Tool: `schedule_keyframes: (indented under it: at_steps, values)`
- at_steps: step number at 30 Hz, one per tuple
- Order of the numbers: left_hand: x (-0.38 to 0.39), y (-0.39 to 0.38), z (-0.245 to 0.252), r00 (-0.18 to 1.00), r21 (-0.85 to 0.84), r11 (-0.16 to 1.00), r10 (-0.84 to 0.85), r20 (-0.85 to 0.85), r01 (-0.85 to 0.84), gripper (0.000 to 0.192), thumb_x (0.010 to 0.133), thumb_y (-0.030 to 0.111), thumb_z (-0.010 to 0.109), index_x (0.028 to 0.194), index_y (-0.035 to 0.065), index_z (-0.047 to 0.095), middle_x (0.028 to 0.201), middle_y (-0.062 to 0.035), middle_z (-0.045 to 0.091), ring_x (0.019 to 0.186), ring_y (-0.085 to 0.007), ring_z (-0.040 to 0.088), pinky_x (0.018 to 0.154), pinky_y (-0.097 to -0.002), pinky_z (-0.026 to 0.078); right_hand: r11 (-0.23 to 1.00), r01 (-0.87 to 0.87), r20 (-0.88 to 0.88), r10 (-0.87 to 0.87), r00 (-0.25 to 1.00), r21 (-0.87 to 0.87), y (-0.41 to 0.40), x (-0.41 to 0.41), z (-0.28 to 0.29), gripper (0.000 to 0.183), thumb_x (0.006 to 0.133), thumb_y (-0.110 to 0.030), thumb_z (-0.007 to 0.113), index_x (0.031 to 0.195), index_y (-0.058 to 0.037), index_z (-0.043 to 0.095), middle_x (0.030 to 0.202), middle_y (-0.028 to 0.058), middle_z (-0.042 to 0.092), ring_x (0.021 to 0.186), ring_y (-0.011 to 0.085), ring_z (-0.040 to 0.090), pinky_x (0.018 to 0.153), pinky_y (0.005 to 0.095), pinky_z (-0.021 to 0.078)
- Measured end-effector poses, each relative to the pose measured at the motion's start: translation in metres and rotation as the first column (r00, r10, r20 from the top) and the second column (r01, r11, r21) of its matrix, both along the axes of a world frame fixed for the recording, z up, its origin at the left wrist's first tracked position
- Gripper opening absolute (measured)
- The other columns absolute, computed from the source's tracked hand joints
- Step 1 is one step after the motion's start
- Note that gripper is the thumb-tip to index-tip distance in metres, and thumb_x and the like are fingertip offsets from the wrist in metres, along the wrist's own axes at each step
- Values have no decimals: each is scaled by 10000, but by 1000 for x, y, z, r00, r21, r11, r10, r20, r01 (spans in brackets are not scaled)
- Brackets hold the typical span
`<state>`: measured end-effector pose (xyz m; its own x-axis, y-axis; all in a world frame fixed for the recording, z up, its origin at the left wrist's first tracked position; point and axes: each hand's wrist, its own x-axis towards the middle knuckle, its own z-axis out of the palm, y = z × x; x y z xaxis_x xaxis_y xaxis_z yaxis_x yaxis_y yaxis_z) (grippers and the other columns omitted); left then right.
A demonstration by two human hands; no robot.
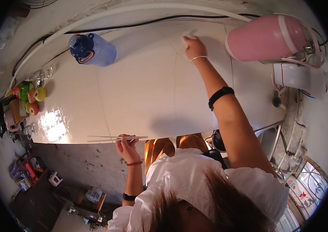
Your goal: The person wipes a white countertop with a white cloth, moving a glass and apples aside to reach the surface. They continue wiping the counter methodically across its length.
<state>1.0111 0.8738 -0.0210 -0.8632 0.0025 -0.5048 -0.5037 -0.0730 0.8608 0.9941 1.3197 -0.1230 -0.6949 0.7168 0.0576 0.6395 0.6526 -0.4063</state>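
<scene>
In the head view, my left hand (127,149) grips a few slim, pale chopsticks (100,136) at the near edge of the white table (140,87). They lie roughly level, pointing left over the tabletop. Farther off, my right arm reaches across to the back of the table. There my right hand (196,49) has its fingers curled around a small, pale, blurred thing (191,33), too unclear to name. A blue water bottle (101,50) with a dark lid is at the back left. At the back right is a pink vacuum flask (262,39) with a handle.
Apples (40,94) are grouped at the table's left end, near a clear glass (40,74). A white box-like thing (291,76) and a hairbrush (276,101) are at the right end. A white pipe (140,7) and a black cable (152,21) run behind the table.
</scene>
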Motion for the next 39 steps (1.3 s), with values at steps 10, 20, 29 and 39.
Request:
schedule_keyframes:
  at_steps: [10,20,29,39]
  values:
    - [18,24,0,995,13,996,-94,40,94,130,949,126,478,993,19,535,883,-86,588,763,-212,640,611,-306,556,985,-147,-102,138,985,-90,-94,75,0,433,791,6,556,1178,-180,608,971,71,578,852,273,593,699,383,503]
    - [23,31,27,982,51,984,-163,-94,169,140,948,130,484,997,10,537,884,-87,592,771,-217,645,619,-301,565,989,27,-86,-40,995,-146,-106,202,16,428,776,5,567,1151,-194,622,983,52,576,849,287,603,682,399,511]
    - [36,3,27,988,14,989,-144,-60,145,156,948,147,498,1010,8,536,884,-97,598,769,-227,651,625,-308,567,967,-171,9,176,984,-187,-190,166,7,399,840,-24,526,1202,-185,567,994,71,584,885,285,607,712,383,512]
    - [35,-11,33,979,84,976,-196,-55,200,160,947,125,482,1018,-10,529,920,-115,593,822,-259,667,659,-331,580,959,282,79,-278,957,-42,-78,281,8,386,783,-10,547,1125,-167,634,1003,139,607,909,328,615,773,396,517]
